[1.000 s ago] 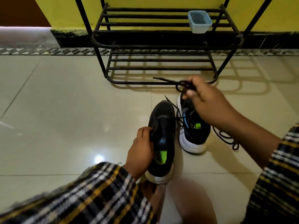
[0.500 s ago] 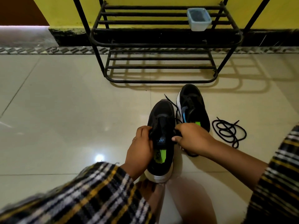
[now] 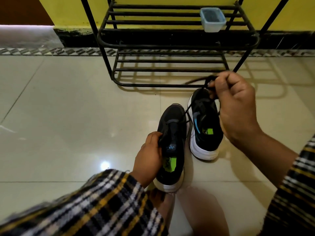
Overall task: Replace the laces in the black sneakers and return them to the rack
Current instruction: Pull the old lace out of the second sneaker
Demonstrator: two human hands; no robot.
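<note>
The left hand [image 3: 150, 155] grips the near sneaker [image 3: 172, 150] at its collar beside the tongue, fingers curled over the edge, steadying it on the tiled floor [image 3: 68, 125]. The right hand [image 3: 237, 106] is raised above the far sneaker [image 3: 204, 126], fingers and thumb pinching a black lace [image 3: 185, 113] that runs down taut to the near sneaker's front eyelets; its free end sticks out blurred past the fingers. The far sneaker stands just beside the near one, toes toward the black metal rack [image 3: 170, 48], whose upper shelf carries a small plastic container [image 3: 212, 19].

The step looks like drawing lace through the eyelets (whether pulling it out or threading it in, I cannot tell). The risks, as I judge them: a hard tug could tip the near sneaker out of the left hand's hold, or drag it against the far sneaker; the lace could snag at an eyelet or end up uneven
</note>
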